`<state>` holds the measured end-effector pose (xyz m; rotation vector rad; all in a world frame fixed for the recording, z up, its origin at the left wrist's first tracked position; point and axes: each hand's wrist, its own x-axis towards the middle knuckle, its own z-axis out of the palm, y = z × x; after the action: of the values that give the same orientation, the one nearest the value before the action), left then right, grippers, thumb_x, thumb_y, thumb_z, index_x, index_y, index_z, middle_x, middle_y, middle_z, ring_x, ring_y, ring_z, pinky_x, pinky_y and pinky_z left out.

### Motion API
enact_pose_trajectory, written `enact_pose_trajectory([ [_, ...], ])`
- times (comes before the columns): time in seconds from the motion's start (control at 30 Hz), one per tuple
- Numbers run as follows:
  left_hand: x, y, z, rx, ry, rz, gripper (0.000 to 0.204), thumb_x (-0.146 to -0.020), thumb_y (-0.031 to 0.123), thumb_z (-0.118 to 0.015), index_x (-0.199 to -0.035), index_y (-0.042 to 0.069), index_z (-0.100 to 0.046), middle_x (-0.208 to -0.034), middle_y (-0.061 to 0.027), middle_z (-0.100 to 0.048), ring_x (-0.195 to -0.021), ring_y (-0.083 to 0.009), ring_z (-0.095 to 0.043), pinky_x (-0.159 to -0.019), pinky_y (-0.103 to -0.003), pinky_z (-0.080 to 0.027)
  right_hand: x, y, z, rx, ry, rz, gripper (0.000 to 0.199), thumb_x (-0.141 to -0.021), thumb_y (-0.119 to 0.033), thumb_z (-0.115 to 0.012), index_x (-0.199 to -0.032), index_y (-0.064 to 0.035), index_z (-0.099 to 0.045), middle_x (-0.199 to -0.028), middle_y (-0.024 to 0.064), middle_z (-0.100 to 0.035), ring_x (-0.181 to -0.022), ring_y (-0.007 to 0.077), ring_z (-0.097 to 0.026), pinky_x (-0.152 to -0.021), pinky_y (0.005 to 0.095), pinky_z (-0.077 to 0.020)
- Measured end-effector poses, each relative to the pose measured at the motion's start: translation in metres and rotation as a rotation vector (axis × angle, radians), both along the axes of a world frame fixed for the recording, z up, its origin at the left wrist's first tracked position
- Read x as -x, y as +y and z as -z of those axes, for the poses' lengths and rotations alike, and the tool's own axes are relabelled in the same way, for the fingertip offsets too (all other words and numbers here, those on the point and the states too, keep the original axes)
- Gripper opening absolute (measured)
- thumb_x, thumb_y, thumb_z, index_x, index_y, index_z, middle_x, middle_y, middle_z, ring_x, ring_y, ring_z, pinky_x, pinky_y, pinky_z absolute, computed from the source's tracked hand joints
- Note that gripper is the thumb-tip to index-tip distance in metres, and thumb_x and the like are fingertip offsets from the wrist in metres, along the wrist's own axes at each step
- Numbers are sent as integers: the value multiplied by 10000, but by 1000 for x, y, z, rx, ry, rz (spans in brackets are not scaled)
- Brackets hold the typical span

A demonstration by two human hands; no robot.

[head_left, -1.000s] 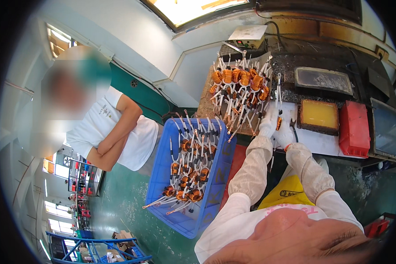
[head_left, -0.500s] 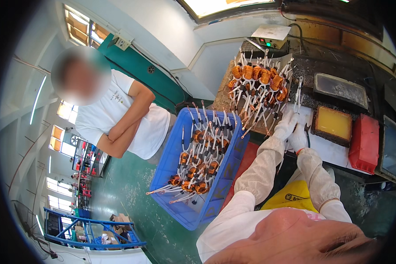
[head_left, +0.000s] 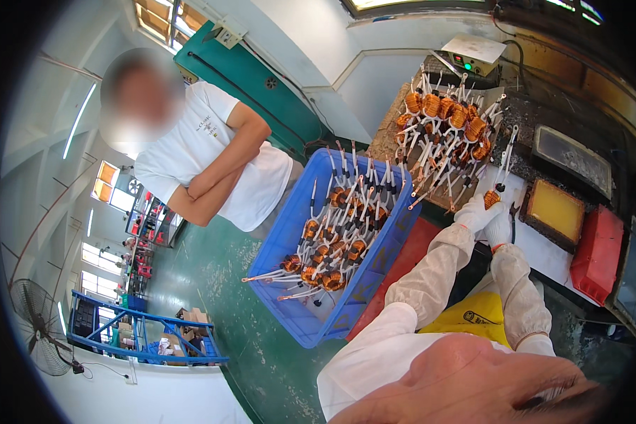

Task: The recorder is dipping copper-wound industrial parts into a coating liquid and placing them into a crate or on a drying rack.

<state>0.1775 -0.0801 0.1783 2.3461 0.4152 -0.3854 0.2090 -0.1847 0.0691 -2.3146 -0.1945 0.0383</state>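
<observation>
A copper-wound coil [head_left: 492, 198] with white leads is in my gloved left hand [head_left: 478, 214], its fingers closed round the lower part. The leads point away from me, ending in ring lugs [head_left: 514, 131]. Close against it on the right is my gloved right hand [head_left: 500, 229], with its fingers curled. A slim dark item [head_left: 514, 215] shows beside that hand; its kind and full shape are hidden. Many similar coils [head_left: 458, 116] with white leads are heaped on the bench just beyond my hands.
At left stands a blue crate [head_left: 318, 319] of coils. Right of my hands are a tray with a yellow surface [head_left: 555, 210], a grey-topped tray [head_left: 572, 160] and a red bin [head_left: 598, 254]. A control box [head_left: 473, 55] sits behind. Another person [head_left: 205, 159] stands with folded arms beyond the crate.
My view has shifted, moving the scene across the picture. The coil's copper winding now shows above my left hand, where before mostly its leads showed. Both hands remain close together.
</observation>
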Motion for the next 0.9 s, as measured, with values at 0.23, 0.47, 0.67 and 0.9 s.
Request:
enact_pose_trajectory([
  [0.23, -5, -3, 6, -32, -24, 87, 860, -861, 690, -491, -1347, -20, -469, -1254, -271, -598, -1154, -399, -601, -968, -475, -462, 1, -7, 4, -16, 61, 115, 474, -858, -389, -651, -1139, -11, -594, -1104, 275, -631, -1023, 455, -616, -822, 488, -510],
  [0.47, -4, -4, 3, -59, -42, 94, 832, -855, 706, -491, -1263, -18, -512, -1233, -267, -609, -1140, -412, -604, -954, -481, -467, 12, -7, -12, -43, 40, 156, 470, -865, -386, -639, -1151, -17, -585, -1129, 283, -612, -1053, 460, -598, -852, 502, -499],
  [0.67, -4, 2, 6, -48, -54, 77, 806, -853, 699, -498, -1244, -5, -523, -1216, -261, -620, -1127, -409, -611, -938, -485, -476, 33, -5, -22, -67, 29, 160, 522, -866, -393, -640, -1200, -10, -519, -1156, 276, -548, -1101, 461, -534, -919, 494, -451],
  [0.9, -7, -25, 9, -198, 29, 21, 823, -833, 692, -525, -1288, 9, -463, -1242, -244, -603, -1140, -398, -615, -940, -496, -488, 36, -20, -11, -51, 144, 166, 563, -847, -347, -663, -1279, -53, -452, -1241, 248, -501, -1128, 458, -539, -922, 507, -459],
])
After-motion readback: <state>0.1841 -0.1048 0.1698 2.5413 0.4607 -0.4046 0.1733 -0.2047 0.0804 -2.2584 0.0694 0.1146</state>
